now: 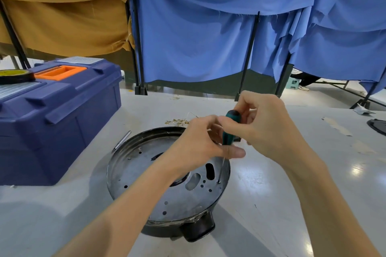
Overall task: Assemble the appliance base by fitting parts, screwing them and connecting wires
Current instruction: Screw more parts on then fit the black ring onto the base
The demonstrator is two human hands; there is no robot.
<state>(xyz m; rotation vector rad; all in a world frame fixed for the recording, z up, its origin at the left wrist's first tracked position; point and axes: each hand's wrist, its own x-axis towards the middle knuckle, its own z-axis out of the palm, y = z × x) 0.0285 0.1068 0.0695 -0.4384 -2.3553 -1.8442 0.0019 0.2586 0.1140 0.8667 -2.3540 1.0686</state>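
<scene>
At centre frame, your left hand [200,144] and right hand [265,129] both curl around the teal-handled screwdriver [229,127]. Its tip sits on 1 screw [218,182] in the round black-and-silver metal appliance base [146,173] at lower centre (other holes [164,213] look empty); wiring likely remains.

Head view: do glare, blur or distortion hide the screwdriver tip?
In the head view, no: the screwdriver tip on the base plate is clear; glare lies on the table to the right; the wide lens bends the curtains at the edges.
</scene>
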